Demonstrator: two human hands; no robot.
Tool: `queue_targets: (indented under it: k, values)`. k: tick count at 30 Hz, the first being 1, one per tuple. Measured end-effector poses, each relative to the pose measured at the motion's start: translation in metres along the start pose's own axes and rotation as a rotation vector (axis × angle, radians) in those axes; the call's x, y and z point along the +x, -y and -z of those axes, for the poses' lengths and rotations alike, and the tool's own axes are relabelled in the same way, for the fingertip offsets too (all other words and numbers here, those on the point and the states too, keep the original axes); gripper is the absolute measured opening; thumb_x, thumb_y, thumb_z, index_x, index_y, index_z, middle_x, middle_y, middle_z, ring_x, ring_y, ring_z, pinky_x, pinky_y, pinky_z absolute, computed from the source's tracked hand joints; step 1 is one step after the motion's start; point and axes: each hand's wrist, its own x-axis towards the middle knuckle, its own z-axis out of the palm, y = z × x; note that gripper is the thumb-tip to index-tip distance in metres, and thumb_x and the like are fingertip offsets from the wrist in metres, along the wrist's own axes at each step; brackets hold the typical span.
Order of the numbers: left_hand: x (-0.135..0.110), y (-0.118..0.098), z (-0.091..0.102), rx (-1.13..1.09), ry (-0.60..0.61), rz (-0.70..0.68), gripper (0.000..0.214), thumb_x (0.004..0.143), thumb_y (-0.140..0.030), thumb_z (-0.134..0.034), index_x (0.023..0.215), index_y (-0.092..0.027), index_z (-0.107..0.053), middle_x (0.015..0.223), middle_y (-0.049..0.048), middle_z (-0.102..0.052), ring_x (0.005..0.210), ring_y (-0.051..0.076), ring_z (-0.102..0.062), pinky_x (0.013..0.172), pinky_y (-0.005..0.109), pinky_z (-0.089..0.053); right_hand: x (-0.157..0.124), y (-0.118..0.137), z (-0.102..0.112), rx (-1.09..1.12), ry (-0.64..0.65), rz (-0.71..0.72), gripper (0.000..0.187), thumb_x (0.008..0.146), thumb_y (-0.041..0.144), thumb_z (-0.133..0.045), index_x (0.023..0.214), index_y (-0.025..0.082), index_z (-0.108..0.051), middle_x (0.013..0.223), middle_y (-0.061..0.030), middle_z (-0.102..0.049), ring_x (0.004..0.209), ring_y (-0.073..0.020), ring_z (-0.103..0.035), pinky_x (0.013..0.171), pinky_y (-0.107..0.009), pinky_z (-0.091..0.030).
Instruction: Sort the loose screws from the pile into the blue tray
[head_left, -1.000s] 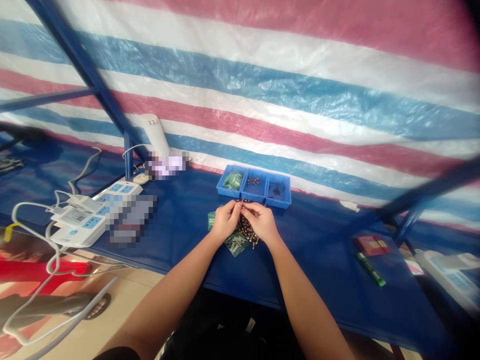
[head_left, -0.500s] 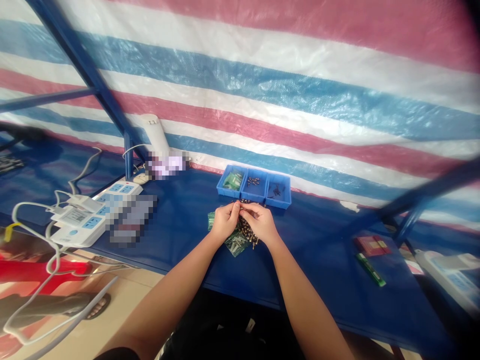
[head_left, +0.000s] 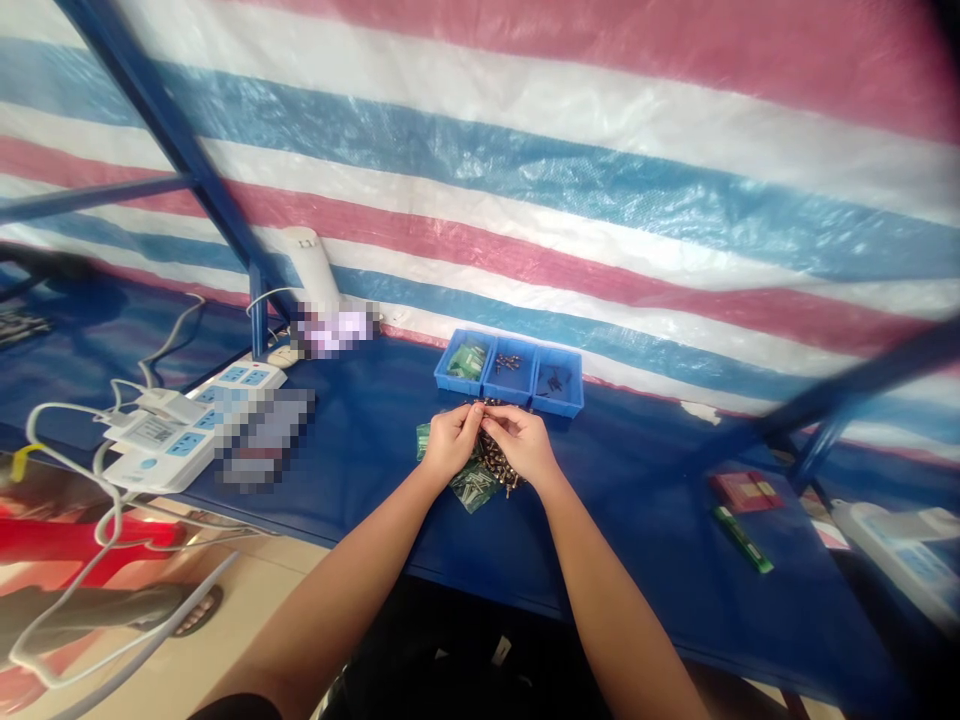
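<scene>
My left hand [head_left: 450,442] and my right hand [head_left: 523,442] meet fingertip to fingertip above the blue table. Both are closed in a pinch; whatever lies between the fingers is too small to make out. Under and between them is a heap of small brass-and-dark metal parts [head_left: 496,468]. Beside the heap, partly beneath my left hand, lies a green bag of silvery pins [head_left: 474,488]. Just beyond my fingers stand three joined blue bins: the left bin [head_left: 442,381] holds a green packet, the middle bin [head_left: 504,388] small metal parts, the right bin [head_left: 556,402] thin dark pieces.
A white power strip [head_left: 176,450] with cables lies at the left, near a blurred-out flat object [head_left: 270,440]. A white cylinder [head_left: 311,270] stands at the back. A red box [head_left: 746,491] and a green box [head_left: 742,540] lie at the right. A person's foot [head_left: 199,610] shows lower left.
Almost nothing differs. Both hands keep their pinch over the heap, and the whole view has shifted only very slightly.
</scene>
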Motion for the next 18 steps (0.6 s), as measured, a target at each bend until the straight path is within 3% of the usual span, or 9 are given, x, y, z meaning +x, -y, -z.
queue_targets:
  k: [3, 6, 10, 12, 15, 18]
  values:
    - [0.000, -0.001, 0.000, 0.012, -0.025, 0.017, 0.050, 0.097, -0.047, -0.037, 0.060, -0.017, -0.052, 0.052, -0.0012, -0.053, 0.051, 0.011, -0.049, 0.052, 0.023, -0.037, 0.003, -0.005, 0.005, 0.031, -0.035, -0.144, 0.034, 0.075, 0.042, -0.072, 0.099, 0.018, -0.075, 0.088, -0.0079, -0.075, 0.078, -0.0226, -0.070, 0.075, -0.037, -0.058]
    - [0.001, -0.002, 0.001, 0.046, -0.054, 0.031, 0.049, 0.097, -0.046, -0.038, 0.058, -0.017, -0.051, 0.051, -0.0014, -0.052, 0.050, 0.011, -0.048, 0.053, 0.023, -0.037, 0.007, -0.011, 0.012, 0.063, -0.161, -0.241, 0.041, 0.071, 0.043, -0.074, 0.101, 0.014, -0.073, 0.083, -0.0091, -0.075, 0.069, -0.0212, -0.069, 0.069, -0.037, -0.058]
    - [0.001, -0.002, 0.001, 0.053, -0.045, 0.020, 0.047, 0.096, -0.043, -0.041, 0.057, -0.017, -0.049, 0.051, -0.0018, -0.051, 0.050, 0.010, -0.046, 0.053, 0.023, -0.035, 0.010, -0.012, 0.017, 0.118, -0.173, -0.111, 0.059, 0.074, 0.040, -0.072, 0.128, 0.020, -0.060, 0.122, -0.0109, -0.067, 0.088, -0.0219, -0.070, 0.079, -0.038, -0.057]
    - [0.000, -0.002, 0.000, 0.055, -0.040, 0.015, 0.046, 0.096, -0.041, -0.042, 0.057, -0.017, -0.049, 0.051, -0.0021, -0.050, 0.049, 0.010, -0.046, 0.052, 0.023, -0.034, 0.009, -0.012, 0.021, -0.005, -0.151, -0.046, 0.051, 0.079, 0.038, -0.066, 0.127, 0.022, -0.061, 0.120, -0.0092, -0.068, 0.088, -0.0217, -0.070, 0.081, -0.038, -0.057]
    - [0.000, -0.001, -0.001, 0.058, -0.044, 0.018, 0.046, 0.096, -0.041, -0.042, 0.056, -0.017, -0.048, 0.050, -0.0021, -0.049, 0.049, 0.010, -0.045, 0.051, 0.023, -0.034, 0.008, -0.014, 0.029, -0.356, -0.201, 0.026, 0.027, 0.085, 0.032, -0.057, 0.104, 0.022, -0.073, 0.092, -0.0062, -0.075, 0.079, -0.0218, -0.069, 0.079, -0.037, -0.054]
    - [0.000, -0.001, -0.001, 0.060, -0.043, 0.021, 0.047, 0.095, -0.040, -0.043, 0.054, -0.017, -0.047, 0.049, -0.0021, -0.048, 0.049, 0.010, -0.045, 0.052, 0.023, -0.034, 0.007, -0.018, 0.042, -0.661, -0.194, 0.020, 0.021, 0.083, 0.026, -0.056, 0.093, 0.023, -0.074, 0.084, -0.0051, -0.074, 0.072, -0.0210, -0.066, 0.077, -0.037, -0.052]
